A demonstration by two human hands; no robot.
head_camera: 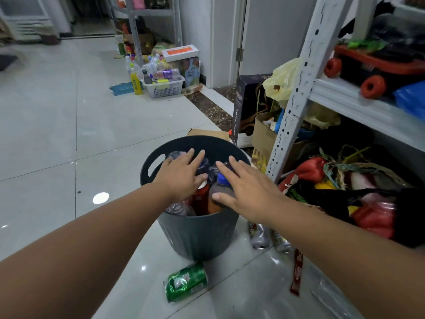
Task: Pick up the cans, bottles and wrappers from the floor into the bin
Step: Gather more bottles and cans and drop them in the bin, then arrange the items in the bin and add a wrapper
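Reaching over bin [197, 236]: 2 hands flat, fingers spread, gripping nothing.
Left hand [181, 174] and right hand [247, 192] rested on bottles [219, 192]; open floor [69, 125] lay left.

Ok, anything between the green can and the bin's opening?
No obstacle on the floor: the green can lies right at the bin base. But bottles already fill the bin to its rim, and both hands cover the opening.

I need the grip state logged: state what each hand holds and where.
Nothing is gripped. Left hand and right hand lie flat, fingers spread, on the bottles piled in the bin.
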